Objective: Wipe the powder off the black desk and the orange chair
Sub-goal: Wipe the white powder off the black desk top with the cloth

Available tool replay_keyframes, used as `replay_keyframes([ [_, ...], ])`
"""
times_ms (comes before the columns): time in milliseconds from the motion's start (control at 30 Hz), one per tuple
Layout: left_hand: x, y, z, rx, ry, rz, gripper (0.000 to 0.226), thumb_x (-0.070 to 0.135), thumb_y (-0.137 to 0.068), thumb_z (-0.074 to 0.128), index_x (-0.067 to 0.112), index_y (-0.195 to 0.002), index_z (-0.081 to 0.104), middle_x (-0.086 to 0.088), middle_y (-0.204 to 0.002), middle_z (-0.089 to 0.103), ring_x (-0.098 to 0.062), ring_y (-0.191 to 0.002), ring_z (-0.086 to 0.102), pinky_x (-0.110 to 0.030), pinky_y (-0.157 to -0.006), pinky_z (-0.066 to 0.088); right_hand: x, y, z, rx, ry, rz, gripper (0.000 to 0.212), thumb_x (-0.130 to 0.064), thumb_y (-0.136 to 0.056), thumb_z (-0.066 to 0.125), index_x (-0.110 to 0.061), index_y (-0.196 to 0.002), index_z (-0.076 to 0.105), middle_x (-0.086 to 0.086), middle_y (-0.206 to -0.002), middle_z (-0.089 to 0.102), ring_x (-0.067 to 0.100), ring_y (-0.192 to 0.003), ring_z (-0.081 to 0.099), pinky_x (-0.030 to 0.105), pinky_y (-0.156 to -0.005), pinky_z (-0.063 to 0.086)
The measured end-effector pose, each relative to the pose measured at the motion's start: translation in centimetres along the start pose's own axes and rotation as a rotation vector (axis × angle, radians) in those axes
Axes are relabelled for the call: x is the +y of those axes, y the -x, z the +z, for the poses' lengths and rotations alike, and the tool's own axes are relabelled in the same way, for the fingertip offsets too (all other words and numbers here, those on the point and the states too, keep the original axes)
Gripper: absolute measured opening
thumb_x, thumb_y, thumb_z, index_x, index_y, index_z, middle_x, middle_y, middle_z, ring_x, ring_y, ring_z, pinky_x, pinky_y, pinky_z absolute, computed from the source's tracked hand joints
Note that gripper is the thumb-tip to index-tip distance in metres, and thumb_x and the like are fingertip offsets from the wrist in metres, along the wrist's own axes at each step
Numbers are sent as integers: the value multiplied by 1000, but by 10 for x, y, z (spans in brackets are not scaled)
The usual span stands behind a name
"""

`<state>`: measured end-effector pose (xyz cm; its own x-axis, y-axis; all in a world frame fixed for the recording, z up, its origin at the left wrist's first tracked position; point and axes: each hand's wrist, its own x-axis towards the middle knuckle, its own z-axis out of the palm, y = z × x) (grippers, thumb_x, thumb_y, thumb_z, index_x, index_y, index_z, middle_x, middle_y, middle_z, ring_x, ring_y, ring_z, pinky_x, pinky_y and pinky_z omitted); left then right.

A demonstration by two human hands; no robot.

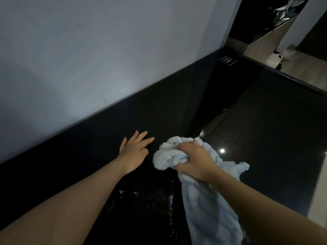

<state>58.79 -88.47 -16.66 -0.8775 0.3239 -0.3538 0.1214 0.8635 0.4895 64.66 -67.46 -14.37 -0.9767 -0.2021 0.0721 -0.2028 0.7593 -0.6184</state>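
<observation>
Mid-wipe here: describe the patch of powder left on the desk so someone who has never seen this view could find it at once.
Start at the black desk that runs along the pale wall. Come toward the near edge, between the person's two forearms, just left of the hanging tail of the light blue towel that the right hand grips. The powder is the scatter of white specks there, the only pale marks on that dark surface.

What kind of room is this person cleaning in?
Probably an indoor room, perhaps a hotel or office: a glossy black desk runs along a pale grey wall, with a small black switch panel and wood-look flooring beyond.
</observation>
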Motion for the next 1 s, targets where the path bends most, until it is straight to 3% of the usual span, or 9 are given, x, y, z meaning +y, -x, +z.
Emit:
replay_keyframes([
  [100,-10,18,7,16,-45,35,56,17,-97,36,40,-146,20,12,-158,1,-9,-144,-12,-38,-113,-14,19,-16,-16,193,152,251,45,-41,-77,56,-24,-118,57,2,-116,60,27,-108,54,42,-90,42],
  [200,-10,33,14,54,-102,33,56,23,-98,34,42,-146,14,15,-157,-2,-7,-143,-14,-40,-112,-17,25,-24,-11,7,420,524,57,-48,-86,47,-43,-138,23,-3,-151,23,35,-134,23,58,-101,27],
  [333,-9,43,16,73,-148,26,54,23,-99,32,41,-147,15,14,-158,0,-9,-144,-11,-41,-114,-14,3,-12,17,-38,475,359,56,-52,-86,42,-45,-138,23,-4,-152,21,34,-134,22,56,-101,25],
  [467,-12,52,12,37,-171,27,54,23,-99,31,38,-147,15,12,-158,2,-10,-145,-7,-38,-116,-7,-17,3,23,-145,327,46,40,-42,-82,52,-37,-122,53,-9,-129,50,23,-119,43,40,-95,36],
  [567,-12,64,10,39,-196,20,52,23,-99,30,37,-148,16,11,-158,3,-13,-145,-5,-39,-117,-3,-18,-16,3,-80,206,97,39,-34,-84,57,-32,-122,57,-1,-123,58,24,-115,51,39,-96,40],
  [667,-8,71,11,32,-190,-22,51,25,-100,28,36,-148,17,9,-158,3,-14,-146,-4,-41,-117,0,-11,-21,-5,-99,388,380,56,-45,-91,44,-41,-143,24,-2,-154,22,31,-137,24,52,-106,27],
  [733,-7,76,11,29,-186,-43,50,25,-100,28,35,-148,17,8,-159,3,-15,-146,-3,-42,-117,1,-15,-9,10,-175,408,383,59,-44,-92,42,-43,-144,14,-6,-156,9,33,-140,12,56,-106,21],
  [900,-18,89,7,-43,-166,-15,51,25,-100,30,32,-149,16,7,-159,2,-16,-146,-4,-39,-117,1,-28,40,36,-257,329,0,55,-39,-83,46,-49,-135,32,-10,-146,33,23,-133,27,46,-105,26],
  [1000,-27,98,4,-92,-153,20,51,22,-100,32,31,-149,18,6,-159,2,-15,-146,-6,-36,-117,-1,-28,24,21,-175,171,46,51,-30,-83,52,-39,-132,46,-3,-133,51,21,-123,44,40,-102,36],
])
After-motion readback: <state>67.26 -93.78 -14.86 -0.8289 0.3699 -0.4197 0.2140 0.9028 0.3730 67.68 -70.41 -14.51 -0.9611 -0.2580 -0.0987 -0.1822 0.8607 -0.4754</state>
